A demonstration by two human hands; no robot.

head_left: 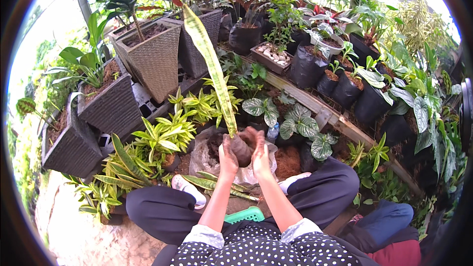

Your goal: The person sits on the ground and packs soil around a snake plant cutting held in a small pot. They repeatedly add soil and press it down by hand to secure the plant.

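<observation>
A tall snake plant leaf (pixel 212 61), green with a yellow edge, rises from a small dark soil-covered pot or bag (pixel 240 150). My left hand (pixel 227 157) presses on the left side of this pot, and my right hand (pixel 260 153) cups its right side. Both hands are smeared with soil. Under and beside them spreads a clear plastic bag (pixel 201 156) with dark soil in it. Cut snake plant leaves (pixel 209 183) lie on the ground between my feet, close to my forearms.
Brown fibre (pixel 287 162) lies right of my hands, with a small water bottle (pixel 273 132) behind it. Tall grey planters (pixel 148 61) stand at left. A wooden beam (pixel 320 113) crosses the right, with black-bagged plants (pixel 347 91) beyond. A green plastic object (pixel 245 215) sits before my lap.
</observation>
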